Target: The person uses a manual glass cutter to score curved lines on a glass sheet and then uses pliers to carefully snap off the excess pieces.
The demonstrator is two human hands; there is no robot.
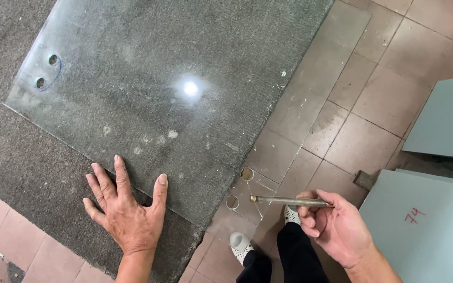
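A: Right, head cam, only view we've got. Left hand [127,212] lies flat, fingers spread apart, palm on the grey carpeted table [22,157], fingertips touching the near edge of the glass sheet [174,89].

B: And the rt hand?

A: Right hand [336,225] is off the table, over the tiled floor [342,131], fingers clamped together on a thin metal glass cutter [289,200], tip pointing left toward the sheet's overhanging corner w/ two drilled holes [239,187].

B: Sheet itself?

A: Flat on the carpet, one corner past the table edge; two more holes [46,71] far left, ringed in blue pen.

B: Tips for doing it well?

A: Imo keep the left palm pressing down so the glass can't slide, hold the cutter near upright, steady pressure, mind the unsupported corner; could snap. Grey panels [420,230] stand close by on the right.
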